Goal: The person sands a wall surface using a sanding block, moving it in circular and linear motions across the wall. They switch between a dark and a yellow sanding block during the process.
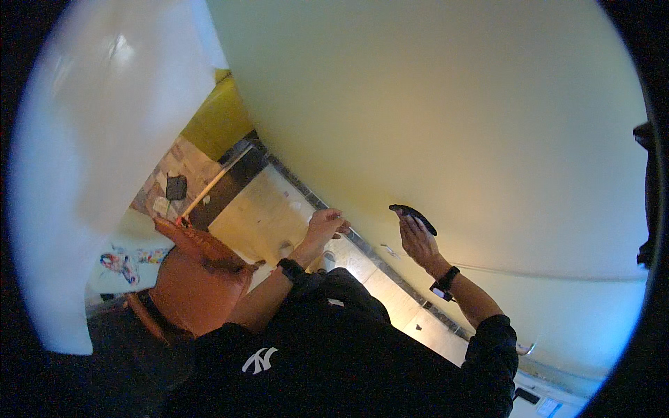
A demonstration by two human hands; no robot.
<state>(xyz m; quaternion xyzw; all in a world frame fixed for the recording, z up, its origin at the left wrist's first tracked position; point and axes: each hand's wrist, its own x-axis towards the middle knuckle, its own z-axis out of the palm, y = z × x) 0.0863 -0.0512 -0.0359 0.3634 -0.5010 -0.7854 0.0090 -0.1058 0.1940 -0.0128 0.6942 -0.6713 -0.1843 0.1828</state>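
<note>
My right hand (419,244) is raised at the pale wall (432,104), closed on a flat, black, oblong pad (416,217) whose exact kind I cannot make out. The pad's edge faces me, and it lies at or close to the wall surface. Lower and to the left, my left hand (327,226) hovers over the floor near the foot of the wall. Its fingers are loosely bent and a little apart, with nothing visible in them. Dark bands circle both wrists.
An orange-brown chair (198,289) stands to my left. Beyond it a wooden stick (216,182) and a small dark object (176,187) show near the floor. A tan sheet or board (261,209) lies by the dark skirting (300,184). A large whitish surface (90,139) fills the far left.
</note>
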